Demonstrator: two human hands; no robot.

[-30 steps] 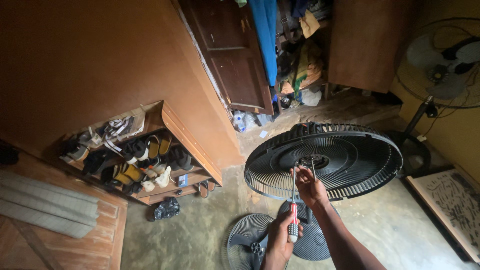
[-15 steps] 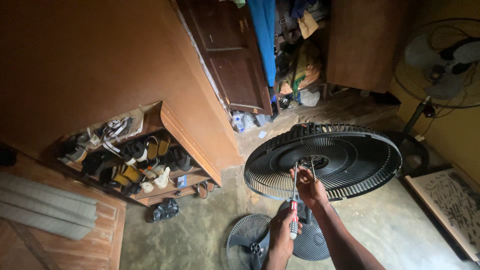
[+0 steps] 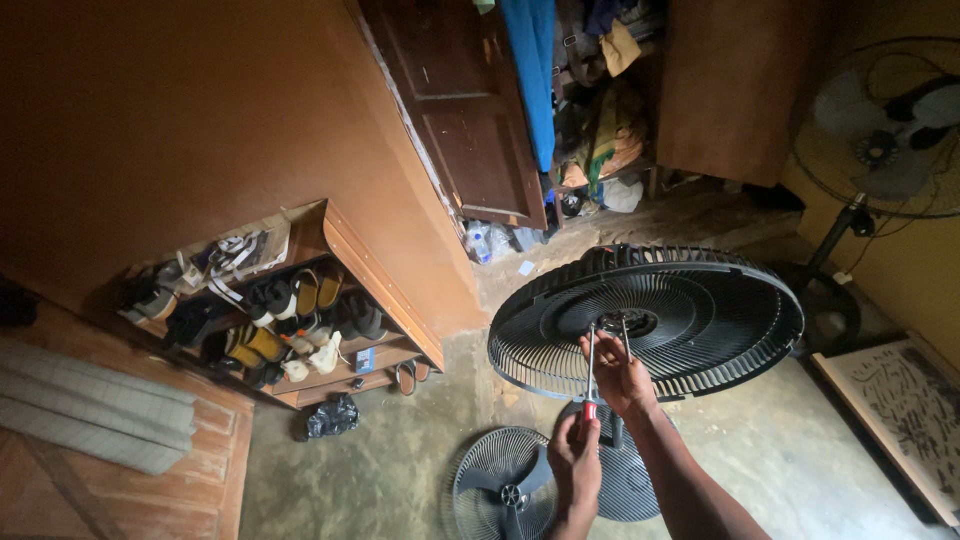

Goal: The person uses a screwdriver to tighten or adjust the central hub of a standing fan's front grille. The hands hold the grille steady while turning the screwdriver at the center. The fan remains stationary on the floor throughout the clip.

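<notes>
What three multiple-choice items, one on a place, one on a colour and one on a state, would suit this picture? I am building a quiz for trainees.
1. Where does the detached fan guard lie?
A. On the floor, below the hands
B. On the shoe rack
C. Against the wooden door

2. What colour is the cloth hanging beside the wooden door?
A. Yellow
B. Blue
C. White

3. What is the left hand doing?
A. Resting open on the floor
B. Holding a shoe
C. Gripping the screwdriver, shaft pointed up at the fan cage

Answers: 1 A, since the round grille lies flat on the concrete floor. 2 B, since the hanging strip is bright blue. 3 C, since the fingers wrap the handle while the right hand rests at the cage's hub.
</notes>
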